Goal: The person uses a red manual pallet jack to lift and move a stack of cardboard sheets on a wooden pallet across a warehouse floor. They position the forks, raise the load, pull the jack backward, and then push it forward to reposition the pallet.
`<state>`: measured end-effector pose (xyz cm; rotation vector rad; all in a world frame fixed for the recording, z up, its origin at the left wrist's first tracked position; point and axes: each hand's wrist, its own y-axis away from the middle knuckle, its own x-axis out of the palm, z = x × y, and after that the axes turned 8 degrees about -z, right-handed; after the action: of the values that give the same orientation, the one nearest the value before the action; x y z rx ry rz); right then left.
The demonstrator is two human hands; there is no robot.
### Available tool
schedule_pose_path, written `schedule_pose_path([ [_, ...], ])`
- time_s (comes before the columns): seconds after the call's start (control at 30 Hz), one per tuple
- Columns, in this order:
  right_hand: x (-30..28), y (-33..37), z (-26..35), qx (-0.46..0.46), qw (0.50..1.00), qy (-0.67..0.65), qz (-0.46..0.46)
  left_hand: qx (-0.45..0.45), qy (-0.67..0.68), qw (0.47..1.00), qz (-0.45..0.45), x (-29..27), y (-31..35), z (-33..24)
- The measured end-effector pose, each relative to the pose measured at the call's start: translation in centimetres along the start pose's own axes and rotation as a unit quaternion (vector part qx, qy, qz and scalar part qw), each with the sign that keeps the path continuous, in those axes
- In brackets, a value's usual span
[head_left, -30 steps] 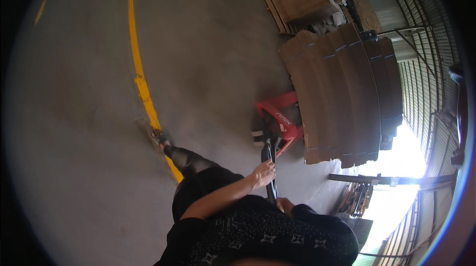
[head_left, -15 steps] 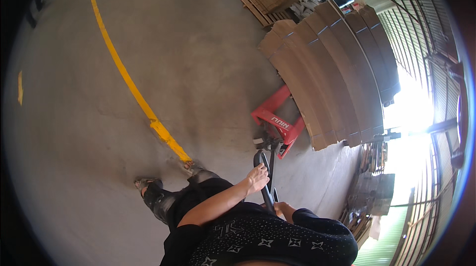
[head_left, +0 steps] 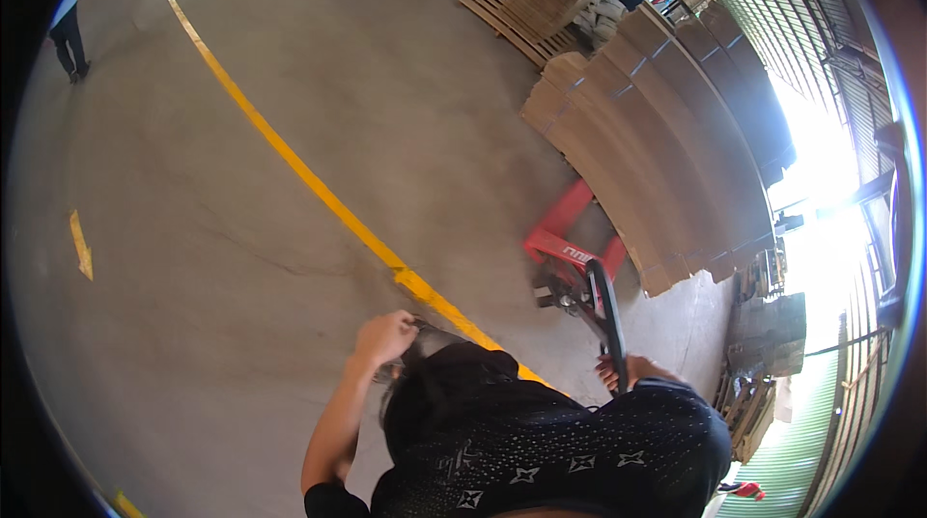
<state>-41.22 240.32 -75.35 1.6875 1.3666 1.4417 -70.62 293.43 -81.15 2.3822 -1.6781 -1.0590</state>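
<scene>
My right hand (head_left: 632, 371) is wrapped round the black loop handle (head_left: 608, 310) of a red pallet jack (head_left: 555, 236). My left hand (head_left: 388, 336) is off the handle, out to the left above my leg. Its fingers are curled in, and nothing shows in them. The jack stands ahead and to the right, its red forks running toward a tall stack of flat brown cardboard (head_left: 666, 151) bound with thin straps. The fork ends are hidden by the stack.
A yellow floor line (head_left: 290, 156) runs diagonally past my feet, and a yellow arrow (head_left: 81, 246) marks the floor at left. Another person (head_left: 68, 40) stands far left. Loaded wooden pallets (head_left: 517, 26) are at the back; more stacked material (head_left: 768, 335) lies along the right side.
My left hand has let go of the handle and swung left. My right hand still holds it. The view has shifted, and the other person now shows more fully at far left.
</scene>
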Motion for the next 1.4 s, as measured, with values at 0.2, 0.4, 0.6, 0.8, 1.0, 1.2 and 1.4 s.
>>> schedule_pose_path([
  [0.2,14.3,-0.4,9.4,-0.020,0.998,0.022,-0.051,-0.060,0.058,0.994,-0.072,-9.7,-3.3,10.6],
  [0.4,25.9,-1.4,12.8,-0.035,0.994,-0.016,-0.103,-0.292,0.508,0.784,-0.204,-12.5,-0.1,25.8],
  [0.6,37.3,-0.3,13.4,-0.021,0.997,-0.070,-0.030,-0.715,0.314,0.612,-0.125,-14.2,14.1,27.1],
  [0.8,51.0,0.4,16.0,0.023,0.996,-0.090,-0.014,-0.645,0.327,0.683,-0.102,-24.9,10.4,24.4],
  [1.0,60.2,-0.8,20.2,-0.108,0.991,-0.012,-0.075,-0.504,0.377,0.748,-0.212,-42.2,-6.2,27.2],
  [1.2,71.2,-3.3,26.0,-0.087,0.995,-0.035,-0.041,-0.373,0.327,0.823,-0.276,-64.5,-20.0,26.6],
  [1.4,87.6,-4.7,31.1,-0.072,0.995,-0.064,-0.020,-0.262,0.329,0.856,-0.300,-81.6,-31.8,26.9],
])
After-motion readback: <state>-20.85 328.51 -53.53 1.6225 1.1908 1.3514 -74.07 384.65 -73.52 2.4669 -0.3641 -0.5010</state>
